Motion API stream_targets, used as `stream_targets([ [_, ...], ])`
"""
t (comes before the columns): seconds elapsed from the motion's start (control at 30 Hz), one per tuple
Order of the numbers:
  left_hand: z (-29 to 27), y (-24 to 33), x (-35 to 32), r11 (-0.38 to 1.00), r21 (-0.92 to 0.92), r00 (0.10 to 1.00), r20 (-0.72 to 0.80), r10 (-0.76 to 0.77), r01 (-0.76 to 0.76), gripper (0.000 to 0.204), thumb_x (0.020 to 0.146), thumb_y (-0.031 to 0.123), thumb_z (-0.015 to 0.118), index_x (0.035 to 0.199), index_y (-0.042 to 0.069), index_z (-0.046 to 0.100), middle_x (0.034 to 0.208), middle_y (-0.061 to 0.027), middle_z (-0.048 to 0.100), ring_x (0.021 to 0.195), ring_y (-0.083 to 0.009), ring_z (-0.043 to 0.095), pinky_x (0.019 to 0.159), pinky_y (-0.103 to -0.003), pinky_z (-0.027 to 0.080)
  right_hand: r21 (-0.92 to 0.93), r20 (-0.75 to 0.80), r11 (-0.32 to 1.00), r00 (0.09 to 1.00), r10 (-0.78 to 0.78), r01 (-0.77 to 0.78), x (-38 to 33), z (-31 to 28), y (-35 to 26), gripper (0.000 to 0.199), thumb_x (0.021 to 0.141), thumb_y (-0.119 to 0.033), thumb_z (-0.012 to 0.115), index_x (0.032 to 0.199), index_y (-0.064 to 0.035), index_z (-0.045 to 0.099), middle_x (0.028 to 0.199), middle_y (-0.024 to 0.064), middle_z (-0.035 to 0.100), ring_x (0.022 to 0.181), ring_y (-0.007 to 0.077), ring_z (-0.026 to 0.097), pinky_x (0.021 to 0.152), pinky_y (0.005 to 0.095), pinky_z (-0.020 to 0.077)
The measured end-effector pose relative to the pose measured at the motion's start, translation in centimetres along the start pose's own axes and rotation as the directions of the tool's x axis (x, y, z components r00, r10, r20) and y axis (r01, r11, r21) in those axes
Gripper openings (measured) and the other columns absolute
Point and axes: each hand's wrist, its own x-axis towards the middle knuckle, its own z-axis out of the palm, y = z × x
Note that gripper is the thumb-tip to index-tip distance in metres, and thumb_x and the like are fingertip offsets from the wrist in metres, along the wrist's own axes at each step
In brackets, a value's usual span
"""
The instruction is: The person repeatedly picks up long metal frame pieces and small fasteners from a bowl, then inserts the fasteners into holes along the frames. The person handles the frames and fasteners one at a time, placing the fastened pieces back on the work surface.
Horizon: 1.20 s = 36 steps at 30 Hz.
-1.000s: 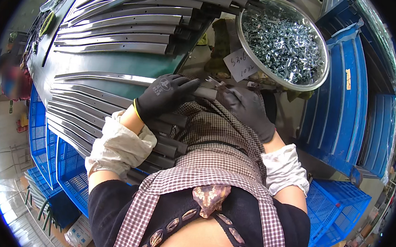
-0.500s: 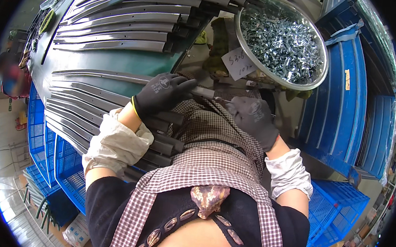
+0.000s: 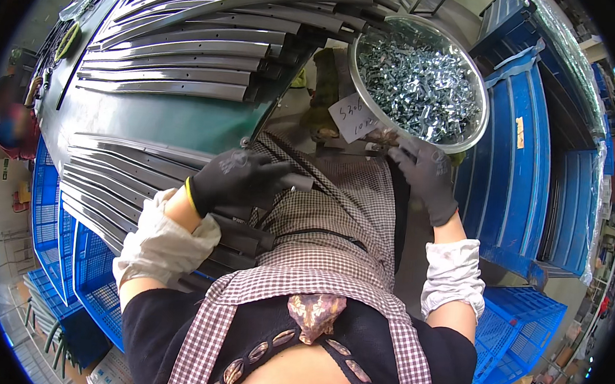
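Observation:
My left hand [image 3: 240, 180], in a black glove, grips the end of a long curved grey metal strip [image 3: 146, 156] lying on the green table. My right hand [image 3: 426, 175], also gloved, reaches toward the near rim of a round metal bowl [image 3: 468, 142] full of small shiny metal clips [image 3: 418, 82]; its fingertips pinch something small near a white paper tag [image 3: 352, 117], too small to make out. A checked apron covers my lap between the hands.
Stacks of curved grey strips [image 3: 189, 48] fill the far side of the green table [image 3: 163, 118], and more lie by my left arm. Blue plastic crates [image 3: 532, 136] stand at the right and at the lower left [image 3: 54, 246]. A person [image 3: 13, 118] is at the far left.
My right hand has moved from beside the left hand up and right toward the bowl's rim. My left hand stays on the strip's end.

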Motion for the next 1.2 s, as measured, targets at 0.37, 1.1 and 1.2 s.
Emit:
stream_targets([
  [0.37, -3.0, 2.9, -6.9, 0.971, -0.24, 0.997, 0.069, 0.02, -0.002, 0.043, 0.072, 0.028, 0.084, 0.11, 0.009, 0.074, 0.102, -0.0142, 0.072, 0.089, -0.0349, 0.07, 0.076, -0.043, 0.056, -0.436, 0.016, 0.898, 0.998, 0.067, -0.053, 10.0, 3.1, 5.1, 0.032, 0.089, -0.022, 0.061, 0.119, -0.0147, 0.069, 0.112, 0.0151, 0.067, 0.096, 0.037, 0.068, 0.085, 0.047, 0.0555],
  [1.1, -1.5, -6.8, 0.5, 0.948, 0.212, 0.916, -0.374, -0.147, 0.239, 0.034, 0.068, 0.015, 0.08, 0.096, 0.01, 0.062, 0.107, -0.0092, 0.063, 0.103, -0.0345, 0.061, 0.096, -0.047, 0.044, 0.535, 0.066, 0.804, 0.962, 0.266, -0.26, 7.7, 1.2, 8.0, 0.017, 0.096, -0.012, 0.066, 0.109, -0.0006, 0.066, 0.081, -0.0032, 0.062, 0.069, 0.0047, 0.052, 0.061, 0.0232, 0.0426],
  [1.2, 0.6, -6.2, 2.1, 0.983, 0.124, 0.93, -0.359, -0.082, 0.134, 0.026, 0.074, 0.012, 0.077, 0.092, 0.008, 0.059, 0.109, -0.0095, 0.065, 0.105, -0.033, 0.063, 0.097, -0.045, 0.046, 0.613, 0.05, 0.754, 0.964, 0.261, -0.236, 7.3, 1.3, 7.0, 0.015, 0.098, -0.011, 0.065, 0.109, -0.0009, 0.064, 0.079, -0.0053, 0.057, 0.062, 0.0023, 0.044, 0.055, 0.0213, 0.0379],
])
